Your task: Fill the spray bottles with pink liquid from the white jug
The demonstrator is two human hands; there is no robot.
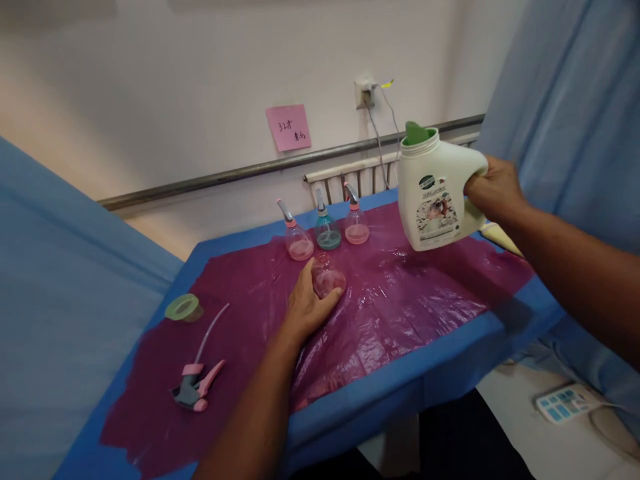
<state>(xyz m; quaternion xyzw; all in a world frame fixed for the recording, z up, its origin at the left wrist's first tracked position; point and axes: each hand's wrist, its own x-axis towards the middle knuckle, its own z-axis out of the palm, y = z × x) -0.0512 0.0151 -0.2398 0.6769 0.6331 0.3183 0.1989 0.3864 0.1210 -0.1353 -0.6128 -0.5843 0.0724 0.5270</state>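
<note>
My right hand [493, 190] grips the handle of a white detergent jug [434, 190] with a green spout, held upright in the air above the right side of the table. My left hand [307, 303] is wrapped round a small clear bottle [327, 279] without a top, which stands on the magenta plastic sheet [400, 300]. A green cap [183, 307] lies at the left of the sheet. A pink and grey spray head with its tube [196, 387] lies near the front left.
Three small spray bottles stand at the back of the table: pink [298, 241], teal [327, 230], pink [356, 225]. The table has a blue cover [400, 393]. Blue curtains hang left and right. A white remote [567, 402] lies low at the right.
</note>
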